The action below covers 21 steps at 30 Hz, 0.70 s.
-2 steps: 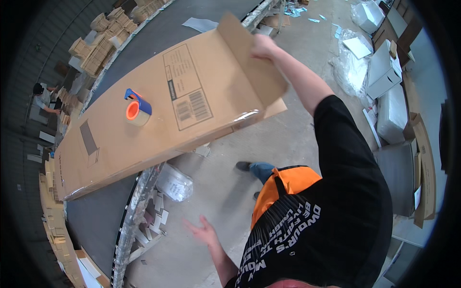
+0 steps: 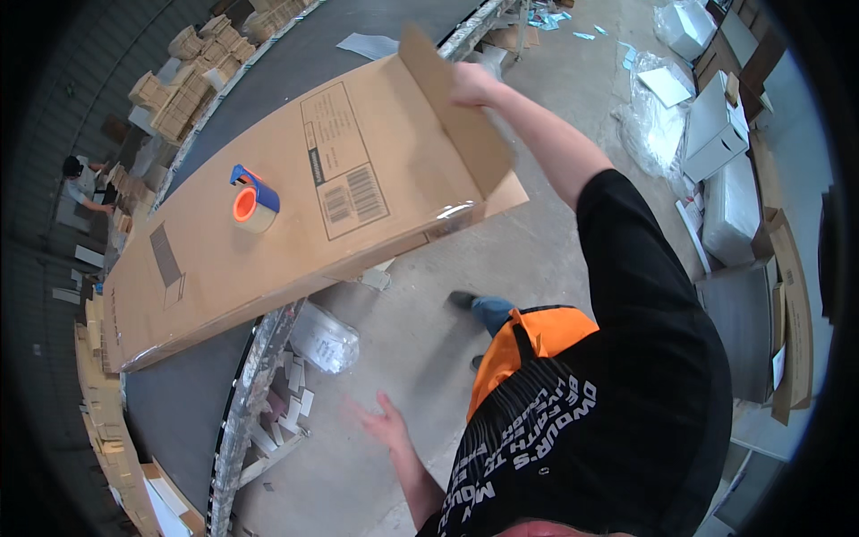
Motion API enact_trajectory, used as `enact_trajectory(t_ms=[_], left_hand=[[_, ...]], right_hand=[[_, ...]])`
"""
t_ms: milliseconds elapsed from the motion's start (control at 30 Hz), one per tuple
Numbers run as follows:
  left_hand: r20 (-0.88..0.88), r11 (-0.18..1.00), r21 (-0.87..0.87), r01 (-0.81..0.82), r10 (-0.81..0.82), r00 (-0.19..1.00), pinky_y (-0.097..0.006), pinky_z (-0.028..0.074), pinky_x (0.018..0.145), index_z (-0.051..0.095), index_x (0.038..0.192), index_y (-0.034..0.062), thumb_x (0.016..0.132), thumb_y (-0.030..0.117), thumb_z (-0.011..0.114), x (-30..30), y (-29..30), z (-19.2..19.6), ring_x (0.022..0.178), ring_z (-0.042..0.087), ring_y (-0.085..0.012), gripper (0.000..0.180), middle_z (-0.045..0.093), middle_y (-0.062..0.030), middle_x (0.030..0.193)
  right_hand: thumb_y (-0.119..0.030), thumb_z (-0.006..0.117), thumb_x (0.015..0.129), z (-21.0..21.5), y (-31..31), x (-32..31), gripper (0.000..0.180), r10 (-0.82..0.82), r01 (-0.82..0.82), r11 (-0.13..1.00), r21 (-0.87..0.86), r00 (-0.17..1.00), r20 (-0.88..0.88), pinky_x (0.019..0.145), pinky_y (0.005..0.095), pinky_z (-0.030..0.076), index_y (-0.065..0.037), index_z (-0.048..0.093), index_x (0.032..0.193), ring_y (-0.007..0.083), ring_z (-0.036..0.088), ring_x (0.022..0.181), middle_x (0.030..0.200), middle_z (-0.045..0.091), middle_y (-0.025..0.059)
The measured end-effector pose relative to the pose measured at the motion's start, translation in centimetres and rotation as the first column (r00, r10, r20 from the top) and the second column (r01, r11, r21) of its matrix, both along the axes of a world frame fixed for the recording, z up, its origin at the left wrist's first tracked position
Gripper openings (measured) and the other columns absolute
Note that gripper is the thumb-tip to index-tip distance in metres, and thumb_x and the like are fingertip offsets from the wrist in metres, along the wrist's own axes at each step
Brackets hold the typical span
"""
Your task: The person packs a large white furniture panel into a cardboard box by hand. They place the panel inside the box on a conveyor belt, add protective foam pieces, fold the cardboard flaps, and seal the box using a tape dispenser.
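A long flat cardboard box (image 2: 295,224) lies across a dark conveyor belt (image 2: 304,63), its near end jutting past the belt's edge. My right hand (image 2: 472,85) is stretched out and grips the top edge of the box's raised end flap (image 2: 452,107). A blue tape dispenser with an orange roll (image 2: 253,201) rests on top of the box, well left of that hand. My left hand (image 2: 385,421) hangs low over the concrete floor, fingers spread, holding nothing.
Another person (image 2: 79,183) works at the far left beyond the belt, near stacks of folded cartons (image 2: 179,98). A plastic bag (image 2: 324,338) lies under the belt's metal frame (image 2: 255,385). White boxes (image 2: 716,125) and plastic wrap (image 2: 653,116) crowd the floor on the right.
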<state>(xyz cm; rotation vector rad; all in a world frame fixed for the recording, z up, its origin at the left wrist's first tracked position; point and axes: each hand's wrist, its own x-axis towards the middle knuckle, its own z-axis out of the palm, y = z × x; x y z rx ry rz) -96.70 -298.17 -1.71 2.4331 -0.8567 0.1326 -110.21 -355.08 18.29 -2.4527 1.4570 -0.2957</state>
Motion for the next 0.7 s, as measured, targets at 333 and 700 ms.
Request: enact_trajectory(t_ms=[333,700], left_hand=[[-0.348,0.782,-0.623,0.026,-0.307,0.886,-0.046,0.031,0.108,0.031,0.14,-0.0069,0.093,0.023,0.056,-10.6,-23.2,8.0,0.131,0.039,-0.04,0.061,0.04,-0.0281,0.14],[-0.491,0.803,-0.488,0.342,-0.576,0.653,-0.042,0.02,0.113,0.023,0.147,0.0028,0.089,0.034,0.062,-18.3,-39.0,15.5,0.142,0.02,-0.0312,0.076,0.028,-0.0188,0.151]], right_hand=[[-0.014,0.061,0.072,-4.6,-0.3,-2.2,0.03,0.06,-0.069,0.997,0.026,0.967,0.248,0.072,0.0459,0.055,0.006,0.062,0.094,0.038,0.067,0.08,0.08,0.066,0.024],[-0.002,0.055,0.08,-11.8,-11.0,-7.4,0.062,0.192,-0.931,0.224,0.288,0.332,0.924,0.098,0.0351,0.042,-0.012,0.045,0.14,0.0222,0.046,0.127,0.152,0.031,0.0082]])
